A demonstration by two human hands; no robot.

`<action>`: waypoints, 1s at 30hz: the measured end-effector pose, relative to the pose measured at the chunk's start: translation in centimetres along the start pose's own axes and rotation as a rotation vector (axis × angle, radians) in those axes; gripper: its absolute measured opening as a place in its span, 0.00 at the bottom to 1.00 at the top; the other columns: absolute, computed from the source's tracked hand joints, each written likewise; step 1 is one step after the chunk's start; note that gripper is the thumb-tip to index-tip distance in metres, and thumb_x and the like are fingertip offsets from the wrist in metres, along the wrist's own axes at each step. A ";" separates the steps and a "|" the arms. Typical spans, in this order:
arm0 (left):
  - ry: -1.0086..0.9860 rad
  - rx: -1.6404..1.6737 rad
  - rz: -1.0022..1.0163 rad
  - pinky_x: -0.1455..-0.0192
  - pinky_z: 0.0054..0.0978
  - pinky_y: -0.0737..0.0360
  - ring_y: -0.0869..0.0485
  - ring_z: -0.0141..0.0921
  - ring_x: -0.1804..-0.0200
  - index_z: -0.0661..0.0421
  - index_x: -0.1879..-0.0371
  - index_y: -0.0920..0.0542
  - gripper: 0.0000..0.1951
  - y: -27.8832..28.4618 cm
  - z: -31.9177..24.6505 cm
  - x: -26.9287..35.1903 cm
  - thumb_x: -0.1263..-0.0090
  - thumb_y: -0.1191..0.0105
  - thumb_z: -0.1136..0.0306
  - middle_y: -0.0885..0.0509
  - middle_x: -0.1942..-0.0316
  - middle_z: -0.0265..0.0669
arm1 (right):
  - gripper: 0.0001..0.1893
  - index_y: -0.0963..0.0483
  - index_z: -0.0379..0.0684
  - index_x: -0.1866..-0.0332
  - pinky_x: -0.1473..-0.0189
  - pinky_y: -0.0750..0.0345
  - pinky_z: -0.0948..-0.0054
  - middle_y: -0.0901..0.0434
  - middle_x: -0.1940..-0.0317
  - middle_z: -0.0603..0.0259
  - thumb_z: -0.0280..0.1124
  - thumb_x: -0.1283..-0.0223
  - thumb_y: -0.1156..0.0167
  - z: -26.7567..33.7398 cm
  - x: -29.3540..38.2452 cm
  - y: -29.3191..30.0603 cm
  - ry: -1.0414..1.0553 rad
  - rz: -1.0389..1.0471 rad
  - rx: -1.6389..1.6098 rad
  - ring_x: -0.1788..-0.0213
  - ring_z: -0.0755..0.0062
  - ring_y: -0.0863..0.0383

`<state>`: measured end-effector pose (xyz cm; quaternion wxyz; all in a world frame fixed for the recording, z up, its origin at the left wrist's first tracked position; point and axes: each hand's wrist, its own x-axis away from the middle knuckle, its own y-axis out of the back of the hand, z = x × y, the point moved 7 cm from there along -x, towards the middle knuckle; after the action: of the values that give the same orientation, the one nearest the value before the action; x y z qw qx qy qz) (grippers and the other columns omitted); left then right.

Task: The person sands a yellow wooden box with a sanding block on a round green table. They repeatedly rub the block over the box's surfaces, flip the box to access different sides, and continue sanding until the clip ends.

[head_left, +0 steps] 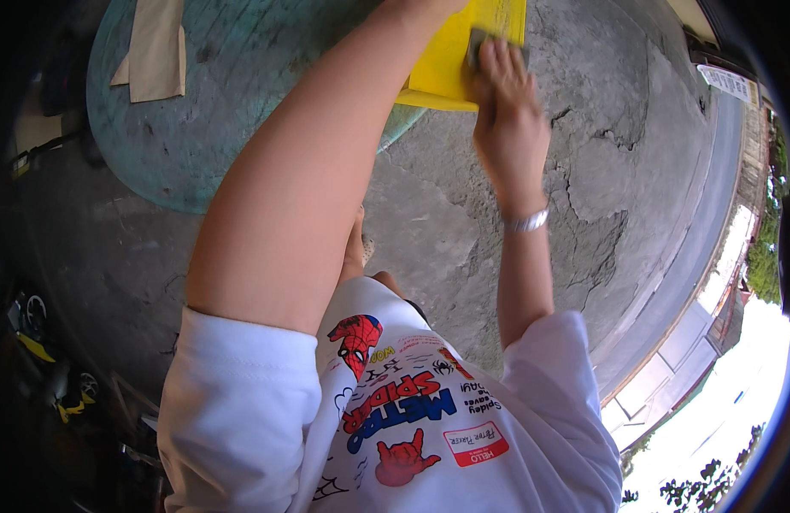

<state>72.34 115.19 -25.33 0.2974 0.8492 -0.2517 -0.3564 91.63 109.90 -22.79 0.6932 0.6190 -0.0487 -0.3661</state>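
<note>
A yellow-painted piece [443, 64], box-like with a flat face and a lower lip, is cut off by the top of the view. My right hand [513, 122], slightly blurred, lies over its right side. Under the fingertips is a dark grey pad or folded sheet [477, 46], perhaps sandpaper, pressed against the yellow surface. My left arm reaches across to the top edge, where only a sliver of my left hand [451, 4] shows beside the yellow piece. Its fingers are out of view.
A worn turquoise round-edged table [177, 154] stands at upper left, bearing a folded beige sheet [156, 54]. Below is cracked concrete floor [427, 192]. Dark clutter with wheels and yellow parts [55, 359] lines the left rim. A road [702, 192] curves along the right.
</note>
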 end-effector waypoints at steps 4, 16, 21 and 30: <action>-0.003 -0.028 -0.003 0.26 0.47 0.32 0.27 0.44 0.28 0.50 0.34 0.21 0.19 -0.4 0.3 -0.1 0.21 0.53 0.63 0.22 0.31 0.37 | 0.19 0.20 0.46 0.33 0.27 0.25 0.52 0.19 0.33 0.58 0.34 0.25 0.41 1.0 1.5 0.6 -0.023 0.004 0.022 0.29 0.57 0.22; 0.034 0.031 0.084 0.24 0.49 0.33 0.30 0.47 0.25 0.51 0.32 0.23 0.21 -0.8 0.7 -0.2 0.20 0.53 0.63 0.24 0.28 0.39 | 0.17 0.20 0.42 0.35 0.26 0.27 0.50 0.19 0.33 0.56 0.30 0.24 0.43 -0.8 -2.0 -0.5 -0.050 -0.044 -0.078 0.28 0.54 0.23; 0.008 0.005 -0.009 0.24 0.49 0.33 0.29 0.48 0.25 0.50 0.31 0.23 0.21 -0.5 0.7 0.0 0.21 0.53 0.63 0.24 0.28 0.39 | 0.21 0.22 0.44 0.32 0.27 0.27 0.50 0.21 0.31 0.56 0.28 0.29 0.39 1.5 2.6 -0.2 -0.103 0.164 0.072 0.26 0.56 0.25; 0.032 0.040 0.015 0.24 0.50 0.33 0.29 0.48 0.26 0.50 0.32 0.23 0.20 -0.7 0.9 -0.2 0.21 0.54 0.63 0.24 0.28 0.40 | 0.20 0.22 0.43 0.32 0.27 0.26 0.52 0.21 0.31 0.54 0.32 0.25 0.41 1.5 1.6 -0.3 -0.057 0.106 0.070 0.28 0.55 0.23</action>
<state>71.73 115.52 -26.23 0.2868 0.8587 -0.2605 -0.3355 91.91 107.73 -23.32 0.6878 0.6286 -0.1138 -0.3447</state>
